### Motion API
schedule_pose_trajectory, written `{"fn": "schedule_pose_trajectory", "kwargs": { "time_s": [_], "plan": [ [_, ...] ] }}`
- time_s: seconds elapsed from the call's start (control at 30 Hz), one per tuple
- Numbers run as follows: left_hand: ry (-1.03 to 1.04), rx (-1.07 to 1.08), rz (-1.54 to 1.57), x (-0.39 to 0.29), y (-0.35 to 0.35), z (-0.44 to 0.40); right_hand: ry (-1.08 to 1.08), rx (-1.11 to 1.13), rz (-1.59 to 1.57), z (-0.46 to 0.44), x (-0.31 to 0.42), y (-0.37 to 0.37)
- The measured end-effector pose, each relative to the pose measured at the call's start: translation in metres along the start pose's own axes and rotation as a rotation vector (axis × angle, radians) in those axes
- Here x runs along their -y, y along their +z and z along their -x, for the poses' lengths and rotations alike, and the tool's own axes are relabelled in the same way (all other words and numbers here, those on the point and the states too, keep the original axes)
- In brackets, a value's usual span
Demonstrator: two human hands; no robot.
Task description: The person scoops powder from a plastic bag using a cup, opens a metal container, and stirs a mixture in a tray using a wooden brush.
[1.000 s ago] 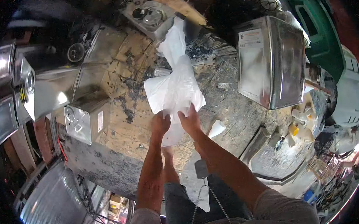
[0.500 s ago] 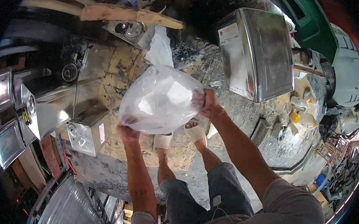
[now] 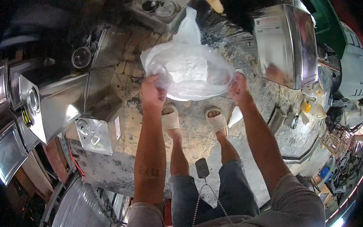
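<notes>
At the left, metal cans [image 3: 58, 96] stand in a group, with a smaller can [image 3: 95, 135] at their near right side. The left hand [image 3: 153, 90] has its fingers closed on the left edge of the clear bag [image 3: 187, 67]. The bag is spread between the hands, above the floor [image 3: 149, 138] and on the far side of the sandals [image 3: 170, 119]. The right hand [image 3: 239, 88] pinches the bag's right edge. Current step, as judged: opening out the bag. Any further spreading calls for a firm grip at both edges and even outward tension. A white cone [image 3: 235, 117] lies near the right hand; a large tin [image 3: 275, 45] stands farther right.
</notes>
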State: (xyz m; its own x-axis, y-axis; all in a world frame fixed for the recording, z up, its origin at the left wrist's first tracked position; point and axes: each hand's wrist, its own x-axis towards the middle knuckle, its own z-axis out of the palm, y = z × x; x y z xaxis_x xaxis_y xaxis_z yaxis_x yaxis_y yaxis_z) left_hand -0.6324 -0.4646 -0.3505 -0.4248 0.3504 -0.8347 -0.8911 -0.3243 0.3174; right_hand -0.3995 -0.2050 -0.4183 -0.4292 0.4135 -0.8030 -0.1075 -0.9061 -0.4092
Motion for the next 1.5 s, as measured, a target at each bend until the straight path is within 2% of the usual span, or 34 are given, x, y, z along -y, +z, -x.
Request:
{"fn": "schedule_pose_trajectory", "kwargs": {
  "time_s": [0.03,0.07,0.1,0.17,0.2,0.23,0.3,0.37,0.43,0.5,0.57,0.63,0.7,0.77,0.83,0.9,0.97,1.0,1.03,1.07,1.13,1.17,1.23,1.3,1.37,1.4,1.5],
  "plan": [
    [0.018,0.0,-0.116,-0.002,-0.003,0.003,-0.074,-0.055,0.005,0.009,-0.001,0.02],
    [0.038,0.008,-0.232,-0.007,-0.004,0.008,-0.068,-0.163,0.27,0.03,0.0,0.035],
    [0.04,0.02,-0.227,-0.011,-0.008,0.014,-0.081,-0.161,0.273,0.043,-0.005,0.038],
    [0.048,0.001,-0.387,-0.015,-0.023,0.032,-0.337,-0.237,1.163,0.058,-0.014,0.039],
    [0.06,0.019,-0.384,-0.017,-0.024,0.04,-0.412,-0.249,1.384,0.068,-0.015,0.053],
    [0.091,-0.073,-0.347,-0.015,-0.025,0.048,-0.495,-0.28,1.603,0.078,-0.017,0.067],
    [0.165,-0.023,-0.198,-0.003,-0.042,0.048,-0.843,-0.227,1.315,0.112,-0.028,0.139],
    [0.12,-0.078,-0.222,-0.002,-0.051,0.057,-0.967,-0.168,1.544,0.154,-0.001,0.229],
    [0.093,-0.049,-0.227,-0.004,-0.057,0.067,-1.102,-0.123,1.512,0.175,0.023,0.302],
    [0.062,-0.03,-0.234,0.0,-0.064,0.073,-1.478,-0.113,1.522,0.172,0.042,0.353],
    [0.046,-0.023,-0.238,0.008,-0.075,0.071,-1.507,-0.099,1.565,0.157,0.056,0.386],
    [-0.028,-0.078,-0.324,0.018,-0.09,0.066,-1.431,-0.085,1.649,0.126,0.074,0.402],
    [-0.11,-0.231,-0.334,0.029,-0.094,0.065,-1.469,-0.083,1.751,0.11,0.098,0.411],
    [-0.113,-0.208,-0.289,0.031,-0.088,0.074,-1.33,-0.24,1.707,0.106,0.127,0.42],
    [-0.067,-0.201,-0.363,0.033,-0.081,0.08,-1.372,-0.218,1.57,0.094,0.175,0.415],
    [-0.045,-0.202,-0.316,0.039,-0.086,0.079,-1.277,-0.35,1.733,0.083,0.231,0.421],
    [-0.012,-0.197,-0.265,0.042,-0.084,0.076,-1.403,-0.217,1.724,0.064,0.277,0.415],
    [-0.013,-0.19,-0.319,0.044,-0.081,0.075,-1.142,-0.128,1.73,0.058,0.297,0.418],
    [-0.017,-0.183,-0.376,0.038,-0.058,0.081,-1.139,-0.121,1.735,0.054,0.312,0.421],
    [-0.033,-0.298,-0.357,0.035,-0.032,0.088,-1.133,-0.107,1.808,0.05,0.324,0.421],
    [-0.071,-0.334,-0.389,0.046,-0.028,0.077,-1.124,-0.079,1.874,0.037,0.352,0.417],
    [-0.11,-0.366,-0.416,0.052,-0.03,0.073,-1.057,-0.041,1.789,0.031,0.37,0.41],
    [-0.089,-0.334,-0.403,0.063,-0.03,0.072,-1.127,0.155,1.75,0.015,0.416,0.372],
    [-0.066,-0.292,-0.391,0.07,-0.017,0.069,-1.324,0.237,2.018,0.013,0.462,0.332],
    [-0.037,-0.374,-0.34,0.074,-0.002,0.069,-1.037,0.058,1.676,0.044,0.469,0.32],
    [-0.041,-0.382,-0.341,0.077,0.003,0.066,-0.7,-0.02,1.097,0.064,0.465,0.321],
    [-0.063,-0.474,-0.227,0.083,0.002,0.057,-0.727,0.008,1.165,0.078,0.477,0.303]
  ]
}}
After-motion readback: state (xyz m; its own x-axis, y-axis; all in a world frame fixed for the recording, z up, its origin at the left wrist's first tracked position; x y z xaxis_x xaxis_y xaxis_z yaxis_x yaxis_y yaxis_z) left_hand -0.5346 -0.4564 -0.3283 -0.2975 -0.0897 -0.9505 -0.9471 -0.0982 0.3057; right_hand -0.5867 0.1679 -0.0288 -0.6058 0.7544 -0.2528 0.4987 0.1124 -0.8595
